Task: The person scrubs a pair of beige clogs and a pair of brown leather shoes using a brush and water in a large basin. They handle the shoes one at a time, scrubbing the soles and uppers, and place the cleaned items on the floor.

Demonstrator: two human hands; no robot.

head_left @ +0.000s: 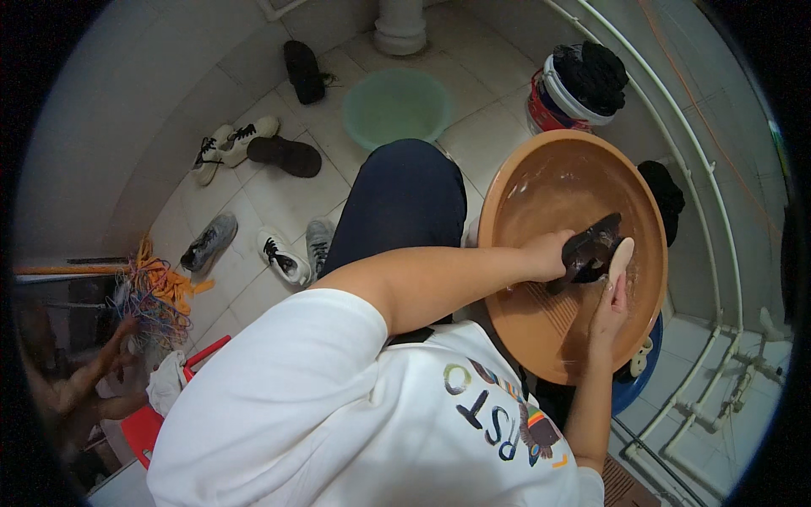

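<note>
fingers (564, 237) (l hand (545, 256)) grip dk shoe (605, 231), long axis up-rt.

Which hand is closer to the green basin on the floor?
Left. In the picture, the left hand is below and right of the green basin; the right hand is farther that way.

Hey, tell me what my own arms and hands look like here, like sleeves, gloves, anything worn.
Your left hand and right hand are both ungloved, and no watch or bracelet shows on either wrist. You wear a white T-shirt; its plain, loose left sleeve is short, and both forearms are bare.
</note>
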